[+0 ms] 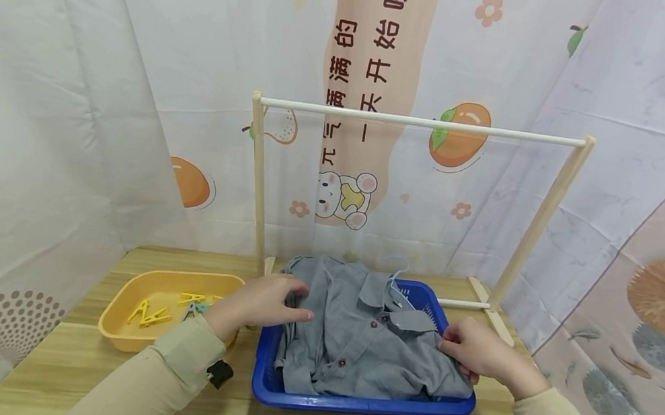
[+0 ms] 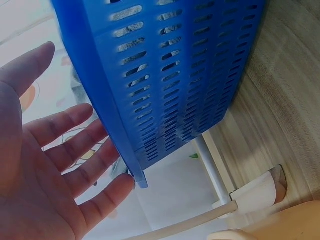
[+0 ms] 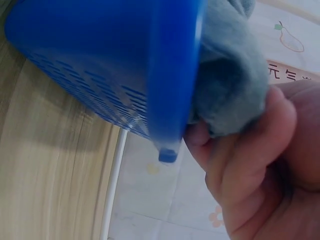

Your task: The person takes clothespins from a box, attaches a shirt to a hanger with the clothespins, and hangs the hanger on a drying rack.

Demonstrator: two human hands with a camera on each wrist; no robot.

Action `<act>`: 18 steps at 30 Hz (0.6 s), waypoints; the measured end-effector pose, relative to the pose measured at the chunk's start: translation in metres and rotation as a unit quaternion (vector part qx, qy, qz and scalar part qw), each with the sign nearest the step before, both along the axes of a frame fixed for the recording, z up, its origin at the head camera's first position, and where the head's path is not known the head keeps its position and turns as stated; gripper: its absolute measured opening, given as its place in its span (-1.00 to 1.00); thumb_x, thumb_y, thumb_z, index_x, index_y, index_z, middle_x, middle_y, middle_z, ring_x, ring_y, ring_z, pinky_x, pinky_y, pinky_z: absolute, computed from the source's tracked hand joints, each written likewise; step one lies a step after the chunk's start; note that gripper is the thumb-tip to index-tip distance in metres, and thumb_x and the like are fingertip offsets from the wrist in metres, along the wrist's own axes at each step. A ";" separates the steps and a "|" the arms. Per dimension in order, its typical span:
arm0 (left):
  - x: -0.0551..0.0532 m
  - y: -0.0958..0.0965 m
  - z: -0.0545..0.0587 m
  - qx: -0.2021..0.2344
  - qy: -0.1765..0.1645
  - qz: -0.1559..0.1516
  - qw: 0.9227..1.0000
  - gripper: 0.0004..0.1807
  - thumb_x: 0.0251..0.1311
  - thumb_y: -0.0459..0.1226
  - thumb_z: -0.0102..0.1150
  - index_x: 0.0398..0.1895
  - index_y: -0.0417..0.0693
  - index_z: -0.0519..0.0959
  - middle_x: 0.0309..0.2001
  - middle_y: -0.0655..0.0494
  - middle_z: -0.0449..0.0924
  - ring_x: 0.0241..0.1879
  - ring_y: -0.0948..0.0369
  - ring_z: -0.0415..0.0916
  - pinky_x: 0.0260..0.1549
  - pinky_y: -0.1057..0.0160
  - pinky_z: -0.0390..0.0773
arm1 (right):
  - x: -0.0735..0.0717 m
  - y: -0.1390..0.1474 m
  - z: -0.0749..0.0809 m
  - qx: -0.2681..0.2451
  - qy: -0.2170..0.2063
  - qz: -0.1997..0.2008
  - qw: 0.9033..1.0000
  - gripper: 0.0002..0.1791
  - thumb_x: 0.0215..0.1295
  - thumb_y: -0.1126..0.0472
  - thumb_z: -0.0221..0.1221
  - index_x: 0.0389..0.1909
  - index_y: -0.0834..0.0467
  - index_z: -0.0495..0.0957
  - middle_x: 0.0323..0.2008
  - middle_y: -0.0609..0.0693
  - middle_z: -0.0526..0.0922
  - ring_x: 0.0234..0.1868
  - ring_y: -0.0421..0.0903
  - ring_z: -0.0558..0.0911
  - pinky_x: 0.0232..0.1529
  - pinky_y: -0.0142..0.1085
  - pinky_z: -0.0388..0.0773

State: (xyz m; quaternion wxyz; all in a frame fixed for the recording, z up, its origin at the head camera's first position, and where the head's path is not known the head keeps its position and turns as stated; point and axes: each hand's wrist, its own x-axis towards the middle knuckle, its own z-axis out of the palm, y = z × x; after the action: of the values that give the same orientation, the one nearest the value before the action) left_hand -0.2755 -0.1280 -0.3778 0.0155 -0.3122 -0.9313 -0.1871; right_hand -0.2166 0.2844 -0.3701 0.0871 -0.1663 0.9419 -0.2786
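A grey button-up shirt (image 1: 332,329) lies heaped in a blue plastic basket (image 1: 348,406), its collar toward the back right. A light blue hanger (image 1: 399,279) pokes out at the collar. My left hand (image 1: 264,302) is at the basket's left rim with fingers spread beside the shirt; the left wrist view shows the palm and extended fingers (image 2: 95,165) next to the perforated basket wall. At the right rim my right hand (image 1: 476,348) pinches an edge of the shirt, and the right wrist view shows its curled fingers (image 3: 250,160) on the grey cloth.
A yellow tub (image 1: 179,279) with several clothespins (image 1: 156,317) stands left of the basket on the wooden table (image 1: 58,354). Behind the basket rises a rack with a white rail (image 1: 420,121) and wooden posts (image 1: 540,222). Printed curtains (image 1: 234,41) surround the table.
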 end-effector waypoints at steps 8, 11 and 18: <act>0.000 -0.001 0.000 0.002 -0.001 -0.003 1.000 -0.36 0.25 0.21 0.28 0.18 -0.06 0.65 0.09 0.07 0.66 0.10 0.12 0.58 0.09 0.04 0.56 | 0.000 0.000 0.004 0.014 -0.004 -0.005 1.000 -0.71 0.49 0.23 0.16 -0.51 0.11 0.46 -0.80 -0.07 0.44 -0.85 -0.19 0.43 -0.82 -0.27 0.43; -0.001 -0.001 0.000 0.003 0.000 -0.004 1.000 -0.36 0.25 0.20 0.28 0.18 -0.06 0.65 0.08 0.08 0.67 0.09 0.13 0.59 0.08 0.05 0.57 | 0.001 0.000 0.004 0.023 0.016 -0.005 1.000 -0.71 0.49 0.25 0.14 -0.50 0.10 0.45 -0.80 -0.09 0.42 -0.86 -0.19 0.43 -0.80 -0.26 0.44; -0.001 -0.003 0.002 0.014 -0.007 -0.006 1.000 -0.39 0.27 0.17 0.29 0.17 -0.08 0.65 0.05 0.09 0.67 0.06 0.14 0.60 0.05 0.04 0.58 | 0.003 -0.002 0.008 0.053 0.093 -0.012 0.994 -0.68 0.50 0.24 0.15 -0.53 0.05 0.42 -0.81 -0.15 0.38 -0.87 -0.22 0.42 -0.76 -0.30 0.40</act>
State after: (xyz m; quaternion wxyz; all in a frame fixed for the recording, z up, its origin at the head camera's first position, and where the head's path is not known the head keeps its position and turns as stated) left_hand -0.2762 -0.1305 -0.3760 0.0124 -0.3162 -0.9269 -0.2019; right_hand -0.2131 0.2822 -0.3619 0.0043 -0.1749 0.9614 -0.2122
